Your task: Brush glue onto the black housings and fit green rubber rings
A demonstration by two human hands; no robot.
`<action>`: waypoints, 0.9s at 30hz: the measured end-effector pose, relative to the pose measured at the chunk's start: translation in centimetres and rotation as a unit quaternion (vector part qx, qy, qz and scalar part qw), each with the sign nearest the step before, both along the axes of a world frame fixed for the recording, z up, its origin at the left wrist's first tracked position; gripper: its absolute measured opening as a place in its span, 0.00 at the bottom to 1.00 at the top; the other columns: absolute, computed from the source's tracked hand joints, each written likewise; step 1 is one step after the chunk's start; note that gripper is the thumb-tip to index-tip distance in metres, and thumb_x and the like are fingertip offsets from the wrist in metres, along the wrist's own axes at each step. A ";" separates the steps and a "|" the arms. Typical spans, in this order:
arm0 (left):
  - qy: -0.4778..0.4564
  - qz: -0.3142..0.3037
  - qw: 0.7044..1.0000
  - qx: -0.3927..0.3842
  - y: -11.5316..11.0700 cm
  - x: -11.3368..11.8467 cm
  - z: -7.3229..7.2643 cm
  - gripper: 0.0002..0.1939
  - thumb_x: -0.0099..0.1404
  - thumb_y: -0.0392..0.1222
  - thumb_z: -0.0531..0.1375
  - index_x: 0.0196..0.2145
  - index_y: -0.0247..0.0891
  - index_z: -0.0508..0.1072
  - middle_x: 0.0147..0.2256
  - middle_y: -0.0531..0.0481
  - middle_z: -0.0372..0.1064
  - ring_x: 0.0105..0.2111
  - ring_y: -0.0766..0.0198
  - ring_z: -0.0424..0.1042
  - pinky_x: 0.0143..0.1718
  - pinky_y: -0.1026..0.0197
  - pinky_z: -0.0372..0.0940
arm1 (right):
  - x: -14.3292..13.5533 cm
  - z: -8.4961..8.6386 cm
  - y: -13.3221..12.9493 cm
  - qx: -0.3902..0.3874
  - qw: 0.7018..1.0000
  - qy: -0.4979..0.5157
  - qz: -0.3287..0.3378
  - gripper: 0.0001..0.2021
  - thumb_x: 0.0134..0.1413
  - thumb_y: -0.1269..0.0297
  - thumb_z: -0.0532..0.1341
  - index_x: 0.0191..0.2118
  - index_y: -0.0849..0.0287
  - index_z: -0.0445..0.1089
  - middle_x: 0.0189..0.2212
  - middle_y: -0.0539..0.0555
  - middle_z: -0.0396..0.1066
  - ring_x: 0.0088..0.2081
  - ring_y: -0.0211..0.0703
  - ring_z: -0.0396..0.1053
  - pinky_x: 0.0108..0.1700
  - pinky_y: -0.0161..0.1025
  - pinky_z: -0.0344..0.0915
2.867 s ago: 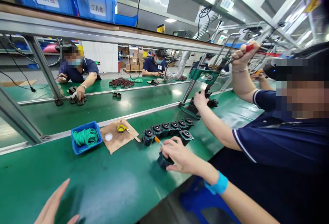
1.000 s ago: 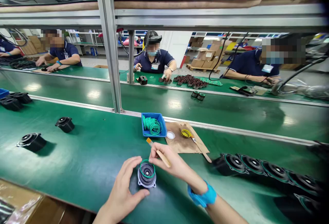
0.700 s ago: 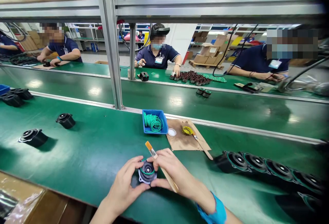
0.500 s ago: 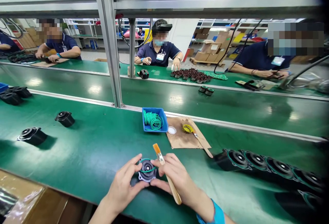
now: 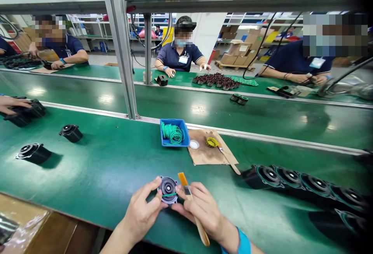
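Observation:
Between my hands sits a round black motor housing (image 5: 168, 184) with a metal flange, its face turned up toward me. My left hand (image 5: 145, 205) grips its left side with thumb and fingers. A thin green rubber ring (image 5: 169, 195) crosses the lower part of the face, with fingertips of both hands at its ends. My right hand (image 5: 202, 209) is closed around a wooden-handled paintbrush (image 5: 201, 230), orange bristles pointing up and away. The same hand's thumb and forefinger also touch the housing's right side. Whether the ring lies in a groove is partly hidden by my fingers.
Beyond my hands are a blue bin (image 5: 186, 137) of green rings and cardboard (image 5: 201, 156) with a yellow-smeared lid and another brush. Ringed housings (image 5: 291, 176) line the right; two housings (image 5: 35, 153) stand left. A co-worker's hand (image 5: 13, 104) touches black housings. A metal post (image 5: 121, 51) rises ahead.
The green ring has moved from the upper part of the housing's face down to its lower edge. The brush has tipped slightly. A co-worker's hand has appeared at the far left.

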State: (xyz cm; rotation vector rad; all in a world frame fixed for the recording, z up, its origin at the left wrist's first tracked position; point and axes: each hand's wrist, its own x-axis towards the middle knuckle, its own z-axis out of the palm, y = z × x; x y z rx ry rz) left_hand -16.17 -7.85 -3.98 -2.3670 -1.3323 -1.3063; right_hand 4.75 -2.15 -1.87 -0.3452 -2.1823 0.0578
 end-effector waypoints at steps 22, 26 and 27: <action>-0.244 0.077 0.920 -0.297 -0.3 2.0 -1.1 0.36 0.54 0.43 0.71 0.58 0.42 0.62 0.49 0.42 0.73 0.47 0.51 0.76 0.49 0.47 0.72 | 2.3 2.8 0.5 -0.496 0.811 0.310 -0.019 0.18 0.66 0.50 0.55 0.42 0.59 0.75 0.17 0.48 0.65 0.19 0.34 0.63 0.20 0.30 0.62; -0.243 0.092 0.926 -0.272 -0.5 2.2 -1.2 0.32 0.51 0.46 0.72 0.51 0.41 0.66 0.44 0.45 0.74 0.43 0.52 0.76 0.45 0.49 0.73 | 2.1 3.5 -0.7 -0.557 0.797 0.233 0.010 0.15 0.63 0.53 0.59 0.36 0.60 0.74 0.20 0.50 0.67 0.19 0.35 0.66 0.18 0.29 0.65; -0.241 0.095 0.929 -0.264 -0.5 2.2 -1.1 0.32 0.51 0.47 0.72 0.51 0.41 0.66 0.43 0.46 0.74 0.42 0.52 0.76 0.44 0.49 0.73 | 2.0 3.5 -1.0 -0.567 0.795 0.217 0.016 0.14 0.62 0.53 0.60 0.35 0.60 0.73 0.21 0.50 0.67 0.19 0.35 0.67 0.18 0.29 0.66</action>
